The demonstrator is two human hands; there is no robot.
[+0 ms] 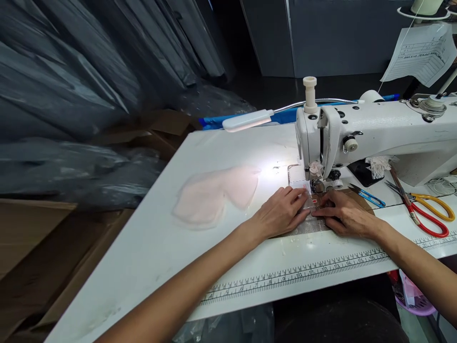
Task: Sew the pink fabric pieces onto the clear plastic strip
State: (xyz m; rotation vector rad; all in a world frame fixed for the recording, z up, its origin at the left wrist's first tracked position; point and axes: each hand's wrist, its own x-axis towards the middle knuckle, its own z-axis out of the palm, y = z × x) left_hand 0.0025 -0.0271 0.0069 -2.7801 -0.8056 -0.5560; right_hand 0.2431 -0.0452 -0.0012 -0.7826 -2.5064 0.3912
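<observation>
Side by side, both hands work just in front of the needle area of a white sewing machine (317, 138). My left hand (283, 209) has its fingers bent and pressed together, with the tips on a thin pale piece of cloth (305, 186) by the presser foot (316, 186). My right hand (344, 213) is closed, thumb and fingertips meeting near a small red mark (314, 200). What its fingers hold is mostly hidden. Under the hands lies a see-through and brown plate (324, 226). Left of them, sheer pale pink cloth pieces (214, 195) lie flat on the white table (150, 257).
Blue thread snips (367, 195) lie right of my right hand. Beyond are red-handled scissors (426, 221), yellow-handled scissors (437, 207) and white lace (379, 166). A lamp (248, 120) shines on the table. A ruler strip (300, 276) runs along the front edge. Cardboard boxes (43, 238) stand left.
</observation>
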